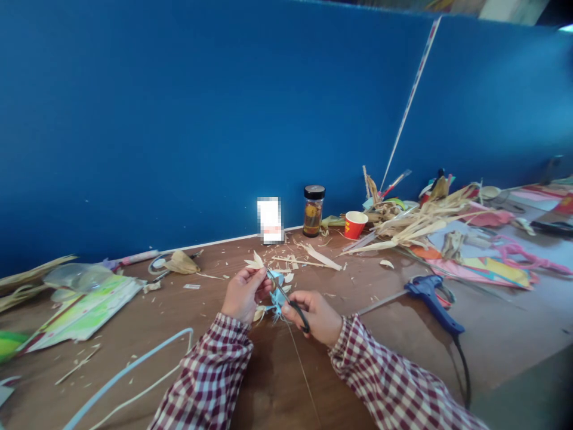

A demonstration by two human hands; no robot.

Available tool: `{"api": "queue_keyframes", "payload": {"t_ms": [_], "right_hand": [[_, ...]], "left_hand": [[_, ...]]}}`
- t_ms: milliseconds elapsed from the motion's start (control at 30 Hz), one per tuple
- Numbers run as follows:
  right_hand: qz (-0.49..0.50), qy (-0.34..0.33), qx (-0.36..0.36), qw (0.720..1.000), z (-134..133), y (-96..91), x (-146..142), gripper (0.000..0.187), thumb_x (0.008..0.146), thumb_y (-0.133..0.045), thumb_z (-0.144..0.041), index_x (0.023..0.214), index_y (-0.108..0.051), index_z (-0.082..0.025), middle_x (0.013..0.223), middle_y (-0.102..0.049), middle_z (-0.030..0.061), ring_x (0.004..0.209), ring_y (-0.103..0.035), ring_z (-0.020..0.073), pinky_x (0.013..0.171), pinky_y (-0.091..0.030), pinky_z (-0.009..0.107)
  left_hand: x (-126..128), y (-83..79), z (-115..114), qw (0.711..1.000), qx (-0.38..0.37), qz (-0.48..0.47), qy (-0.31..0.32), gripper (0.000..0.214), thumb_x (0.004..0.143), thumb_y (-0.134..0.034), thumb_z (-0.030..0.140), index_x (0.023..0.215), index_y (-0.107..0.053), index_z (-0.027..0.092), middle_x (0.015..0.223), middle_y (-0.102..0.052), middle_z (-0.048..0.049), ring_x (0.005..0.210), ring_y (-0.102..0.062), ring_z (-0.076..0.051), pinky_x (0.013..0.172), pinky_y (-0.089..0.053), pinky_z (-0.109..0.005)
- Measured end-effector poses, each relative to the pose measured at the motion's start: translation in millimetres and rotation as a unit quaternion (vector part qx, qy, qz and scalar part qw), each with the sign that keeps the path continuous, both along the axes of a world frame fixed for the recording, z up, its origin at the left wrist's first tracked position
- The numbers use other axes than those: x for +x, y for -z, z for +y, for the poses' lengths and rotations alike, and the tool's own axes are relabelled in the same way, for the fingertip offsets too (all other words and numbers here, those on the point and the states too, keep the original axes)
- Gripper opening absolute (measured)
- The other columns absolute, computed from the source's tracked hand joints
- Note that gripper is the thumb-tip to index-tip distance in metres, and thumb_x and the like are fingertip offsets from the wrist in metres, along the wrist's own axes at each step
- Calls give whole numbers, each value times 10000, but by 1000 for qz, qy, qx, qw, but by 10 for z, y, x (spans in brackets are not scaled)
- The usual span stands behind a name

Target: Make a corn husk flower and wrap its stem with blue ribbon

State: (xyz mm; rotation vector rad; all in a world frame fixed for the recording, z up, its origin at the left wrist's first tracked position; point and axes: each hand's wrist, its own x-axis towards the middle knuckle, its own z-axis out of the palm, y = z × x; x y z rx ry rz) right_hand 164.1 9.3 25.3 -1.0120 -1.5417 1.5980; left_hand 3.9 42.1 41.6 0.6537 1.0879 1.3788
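My left hand (244,292) pinches a small pale piece of corn husk (255,261), its pointed tips sticking up past the fingers. In my right hand (316,313) is a pair of scissors (293,303) with dark handles; the blades point up and left, close to the left fingertips. Whether the blades touch the husk I cannot tell. Just behind and below the scissors lies a bundle of light blue strips (276,298), partly hidden by the blades and fingers. Pale husk scraps (289,278) lie beside it.
A blue glue gun (430,292) lies to the right, its cord running off the front. Behind stand a lidded jar (313,212) and a red paper cup (356,226). Dried husks (430,218) pile up at right. A green-white sheet (89,310) and a light blue tube (134,370) are at left.
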Motion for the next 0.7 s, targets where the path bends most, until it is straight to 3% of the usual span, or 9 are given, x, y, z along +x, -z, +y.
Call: {"api": "queue_keyframes", "payload": {"t_ms": [233, 700], "right_hand": [[23, -6, -21, 999, 24, 88, -9, 349, 691, -604, -483, 782, -515, -158, 481, -472, -65, 388, -419, 57, 340, -382, 157], [-20, 5, 19, 1000, 1, 11, 18, 295, 702, -608, -446, 717, -511, -168, 444, -336, -92, 360, -289, 34, 308, -300, 135]], "left_hand": [[21, -8, -2, 1000, -4, 5, 7, 203, 612, -714, 178, 717, -547, 130, 551, -590, 27, 489, -565, -71, 478, -493, -166], [19, -2, 0, 1000, 0, 11, 12, 201, 607, -718, 193, 707, -552, 139, 530, -586, 35, 484, -563, -70, 488, -491, -164]]}}
